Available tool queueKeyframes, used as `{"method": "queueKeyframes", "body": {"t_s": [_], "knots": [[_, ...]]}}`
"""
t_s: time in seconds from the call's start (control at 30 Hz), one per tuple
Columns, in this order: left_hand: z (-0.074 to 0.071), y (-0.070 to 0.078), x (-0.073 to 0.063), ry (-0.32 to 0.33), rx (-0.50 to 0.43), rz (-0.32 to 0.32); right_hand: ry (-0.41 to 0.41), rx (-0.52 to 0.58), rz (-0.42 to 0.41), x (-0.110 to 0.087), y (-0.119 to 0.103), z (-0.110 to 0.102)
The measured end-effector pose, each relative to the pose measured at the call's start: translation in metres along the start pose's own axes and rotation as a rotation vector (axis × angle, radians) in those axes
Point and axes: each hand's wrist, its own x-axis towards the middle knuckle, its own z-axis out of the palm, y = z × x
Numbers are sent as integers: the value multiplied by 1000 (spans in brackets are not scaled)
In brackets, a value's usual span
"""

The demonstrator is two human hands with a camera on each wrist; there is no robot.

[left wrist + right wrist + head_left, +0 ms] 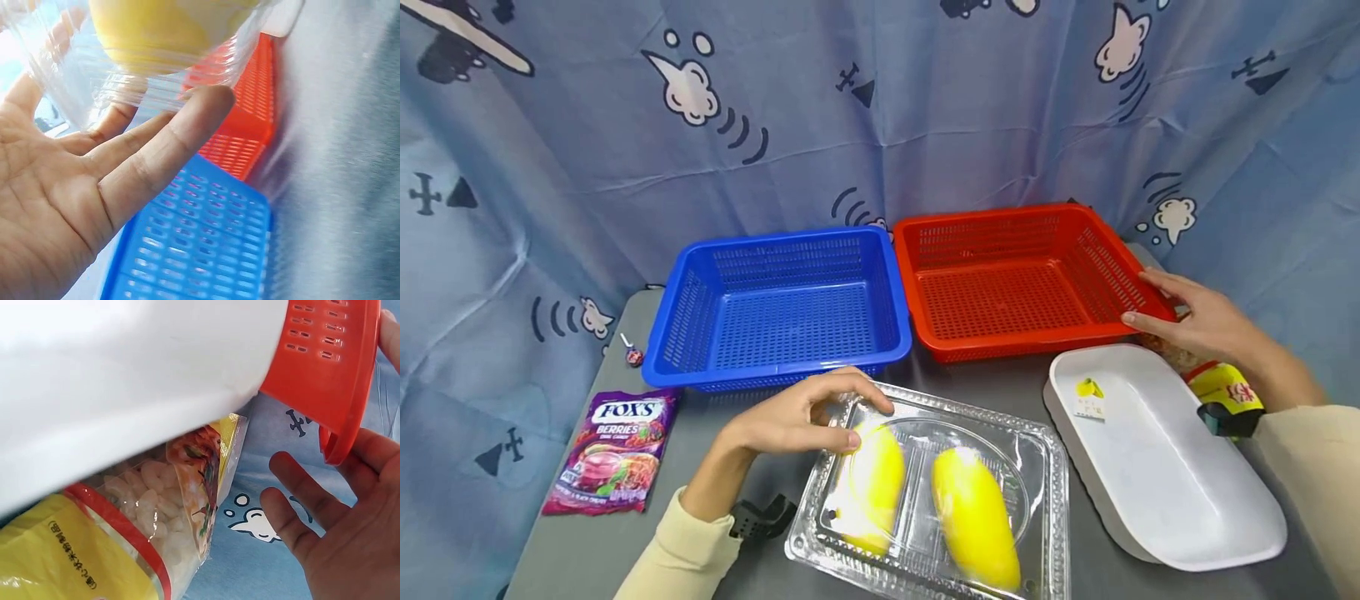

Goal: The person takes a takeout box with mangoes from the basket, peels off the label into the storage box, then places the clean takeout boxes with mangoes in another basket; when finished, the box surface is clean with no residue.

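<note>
My left hand (pixel 812 412) holds a clear plastic box (pixel 1045 475) by its far left corner. Two yellow mangoes (pixel 976 521) lie side by side inside it. Thumb and forefinger are on the lid, while other fingers (pixel 159 156) lie along the box's side in the left wrist view. The box seems raised off the table there. My right hand (pixel 1206 321) grips the near right corner of a red basket (pixel 940 343), thumb and forefinger over the rim. In the right wrist view two of its fingers (pixel 306 494) stretch out apart from the basket.
A blue basket (pixel 775 373) stands left of the red one. A white tray (pixel 1165 467) sits at the right, beside a yellow bag (pixel 81 556) with a see-through window. A purple candy bag (pixel 613 454) and a lollipop (pixel 633 356) lie at the left.
</note>
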Motion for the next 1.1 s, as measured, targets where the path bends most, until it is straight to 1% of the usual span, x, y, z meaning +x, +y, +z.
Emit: {"method": "queueKeyframes", "body": {"t_s": [0.13, 0.27, 0.37, 0.47, 0.6, 0.67, 0.83, 0.97, 1.1], "knots": [[-7, 9, 3, 58, -14, 1, 14, 8, -9, -1, 1, 2], [-16, 18, 8, 134, -29, -3, 22, 24, -16, -1, 1, 4], [-23, 25, 14, 177, -39, 10, 27, 27, -20, 0, 1, 5], [-30, 29, 22, 200, -39, 40, 29, 38, -26, 1, 2, 5], [-38, 33, 35, 233, 9, 66, 9, 77, -39, 2, 4, 6], [-42, 34, 42, 255, 46, 66, -7, 89, -31, 2, 4, 7], [-55, 37, 57, 307, 116, 70, -16, 88, -1, -1, 1, 8], [-64, 41, 70, 330, 138, 89, -21, 72, 17, -3, -5, 8], [-69, 41, 83, 344, 145, 105, -25, 50, 33, -6, -7, 9]]}}
